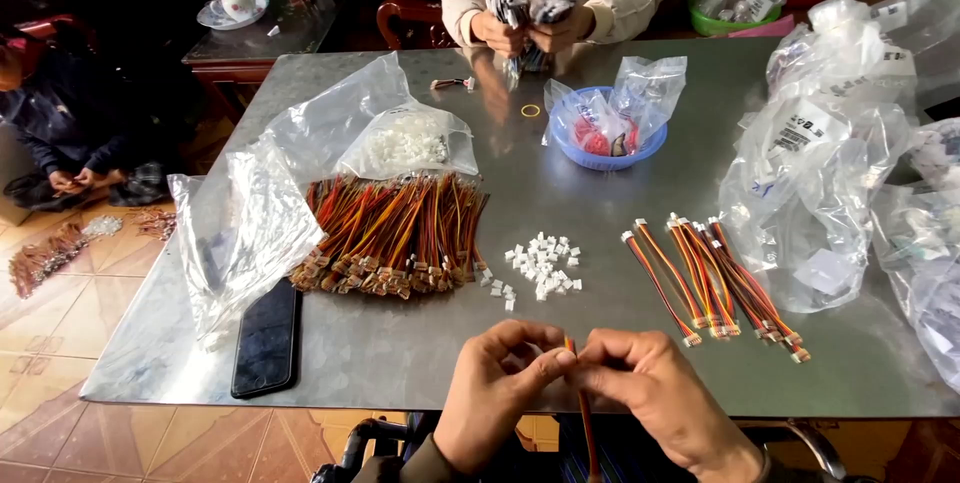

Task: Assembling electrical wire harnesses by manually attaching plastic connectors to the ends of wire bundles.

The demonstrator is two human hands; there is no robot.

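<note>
My left hand (495, 388) and my right hand (655, 393) meet at the near table edge, both pinching the top end of one red, orange and black wire bundle (583, 413) that hangs down between them. Whether a white connector sits on its tip I cannot tell. Just beyond my hands lies a small heap of white plastic connectors (541, 267). A big pile of wire bundles (395, 233) rests to the left, and a row of wire bundles with connectors (715, 283) lies to the right.
A black phone (267, 336) lies near the left front edge beside clear plastic bags (245, 228). A bag of white connectors (408, 143), a blue bowl (605, 155) and large bags (830, 163) crowd the metal table (400, 353). One person across holds bundles (525, 3); another sits on the floor (60, 113).
</note>
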